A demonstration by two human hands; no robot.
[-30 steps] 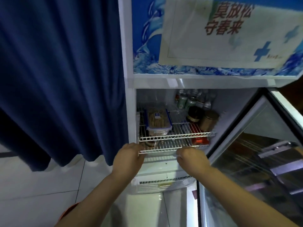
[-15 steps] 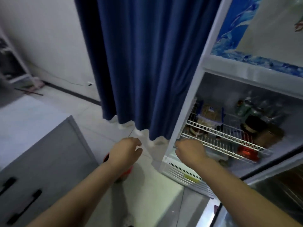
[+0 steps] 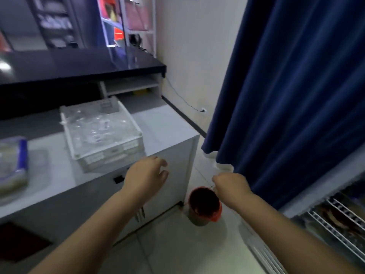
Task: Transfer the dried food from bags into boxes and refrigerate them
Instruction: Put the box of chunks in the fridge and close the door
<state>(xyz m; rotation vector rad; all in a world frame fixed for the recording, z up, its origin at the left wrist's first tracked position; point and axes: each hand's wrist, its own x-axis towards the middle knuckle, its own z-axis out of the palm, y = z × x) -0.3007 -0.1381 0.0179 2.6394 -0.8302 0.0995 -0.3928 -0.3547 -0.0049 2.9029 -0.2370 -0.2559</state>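
head cam | wide, looking forward-down | counter (image 3: 169, 125) near, left | fridge rack (image 3: 339, 230) at right edge, apparently; blurred

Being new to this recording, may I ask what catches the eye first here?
The dark blue curtain fills the right side. In the middle, the left hand and right hand reach forward, a red-rimmed round bin on the floor below, while a white plastic basket of clear bags sits on the grey counter at left.

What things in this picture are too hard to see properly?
Head view only:
- Blue-edged container: cut by the left edge, blurred.
- White wire fridge shelf: cut by the right edge; what sits on it is blurred.
- Red-rimmed round bin: inside too dark.
- Right hand: fingers curled under, hidden by the hand's back.
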